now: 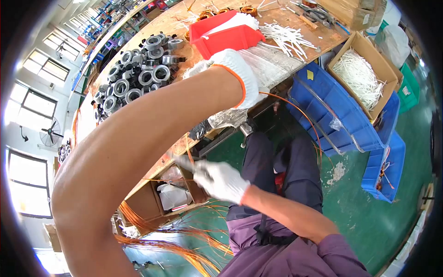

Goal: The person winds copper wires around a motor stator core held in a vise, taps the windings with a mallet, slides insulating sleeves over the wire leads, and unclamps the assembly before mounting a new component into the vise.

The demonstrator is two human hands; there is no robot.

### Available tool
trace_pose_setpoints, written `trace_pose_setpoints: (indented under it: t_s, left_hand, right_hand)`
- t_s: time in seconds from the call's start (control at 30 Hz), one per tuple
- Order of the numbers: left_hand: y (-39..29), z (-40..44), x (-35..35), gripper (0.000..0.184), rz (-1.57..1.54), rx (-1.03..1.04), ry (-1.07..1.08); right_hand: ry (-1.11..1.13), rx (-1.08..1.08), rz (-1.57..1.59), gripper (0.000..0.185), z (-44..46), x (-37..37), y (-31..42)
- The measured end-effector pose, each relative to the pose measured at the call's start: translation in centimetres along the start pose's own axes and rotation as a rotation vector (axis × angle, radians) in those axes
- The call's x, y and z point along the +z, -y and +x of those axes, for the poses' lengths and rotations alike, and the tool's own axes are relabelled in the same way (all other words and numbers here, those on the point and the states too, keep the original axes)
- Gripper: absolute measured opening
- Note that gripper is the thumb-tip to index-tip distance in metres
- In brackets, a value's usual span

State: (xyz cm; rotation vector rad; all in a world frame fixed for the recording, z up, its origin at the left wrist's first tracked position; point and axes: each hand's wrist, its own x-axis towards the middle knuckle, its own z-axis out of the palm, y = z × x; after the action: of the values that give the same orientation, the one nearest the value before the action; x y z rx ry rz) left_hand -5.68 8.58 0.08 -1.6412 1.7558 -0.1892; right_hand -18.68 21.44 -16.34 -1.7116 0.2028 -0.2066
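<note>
My left hand [235,69], in a white glove with an orange-edged cuff, is at the table edge beside the red bin [226,37]. Its fingers are mostly hidden, so its grip does not show. A copper wire [295,105] emerges near the cuff and curves down to the right. Below, my right hand [219,181], also gloved in white, is closed around a thin greyish tool [183,162], too blurred to name. Another strand of copper wire [188,147] runs down close to this tool. White material lies in the red bin.
Grey-black ring cores [146,76] are heaped on the table. White sticks [288,39] lie by the red bin; more fill a cardboard box [387,87] above a blue crate [341,115]. Copper wire bundles [180,251] hang low at left, near an open carton [143,203].
</note>
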Motion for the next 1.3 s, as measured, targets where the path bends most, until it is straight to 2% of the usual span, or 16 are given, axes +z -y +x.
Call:
trace_pose_setpoints:
  t_s: [0.1, 0.23, 0.3, 0.33, 0.4, 0.47, 0.53, 0.57, 0.6, 0.63, 0.67, 0.73, 0.8, 1.07, 1.2, 1.3]
  left_hand:
    - [0.2, -0.5, -1.1, 0.061, -0.058, 0.023, -0.009]
    - [0.6, -2.0, -2.6, 0.069, -0.192, 0.084, -0.059]
    - [0.5, -1.5, -1.8, 0.069, -0.232, 0.095, -0.175]
    - [0.5, -1.4, -1.4, 0.069, -0.25, 0.102, -0.233]
    - [0.5, -1.0, -1.7, 0.06, -0.129, 0.082, 0.032]
    - [0.4, -0.8, -0.7, 0.04, -0.233, 0.044, -0.077]
    - [0.6, 0.0, 0.3, 0.046, -0.184, 0.021, -0.06]
    - [0.2, -0.2, -0.8, 0.043, -0.116, -0.001, 0.012]
    - [0.1, 0.0, -0.9, 0.043, -0.114, -0.006, 0.015]
    - [-0.1, 0.2, -0.7, 0.042, -0.118, -0.029, 0.048]
    - [-0.2, 0.4, -0.7, 0.041, -0.121, -0.054, 0.079]
    - [0.0, 0.7, -1.1, 0.04, -0.116, -0.069, 0.126]
    - [0.1, 0.8, -1.2, 0.04, -0.119, -0.083, 0.176]
    - [0.1, 0.5, -1.6, 0.04, -0.173, -0.139, 0.258]
    - [0.2, 0.1, -2.2, 0.041, -0.189, -0.121, 0.253]
    - [1.2, -1.7, -3.6, 0.051, -0.341, -0.132, 0.276]
  right_hand:
    - [0.011, -0.069, 0.186, 0.015, -9.3, -4.9, 3.4]
    - [-0.461, 0.037, -0.536, 0.026, -8.3, -21.5, 2.8]
    - [-0.604, -0.268, -0.859, 0.034, -3.6, -25.4, 1.7]
    - [-0.684, -0.235, -0.814, 0.033, -1.9, -26.0, 3.4]
    - [-0.746, -0.15, -0.869, 0.032, -0.6, -26.1, 4.4]
    - [-0.917, -0.57, -1.005, 0.023, -0.7, -25.6, 4.8]
    - [-0.819, -0.485, -0.877, 0.008, -2.1, -22.8, 2.7]
    - [-0.764, -0.458, -0.378, 0.009, -2.1, -20.0, 0.9]
    - [-0.63, -0.222, -0.208, 0.018, -2.3, -17.8, -1.3]
    - [-0.544, -0.234, 0.098, 0.028, -1.2, -15.1, -5.8]
    - [-0.301, 0.123, 0.471, 0.039, -1.7, -14.0, -5.3]
    - [-0.012, 0.127, 0.671, 0.049, -0.6, -11.4, -8.6]
    - [0.024, 0.094, 0.642, 0.035, 0.1, -11.3, -9.2]
    - [0.129, 0.078, 0.429, 0.029, 1.4, -13.8, -9.4]
    - [-0.021, -0.467, -0.826, 0.02, 2.0, -21.1, -5.8]
    - [-0.184, -0.426, -0.767, 0.015, 1.2, -23.6, 1.4]
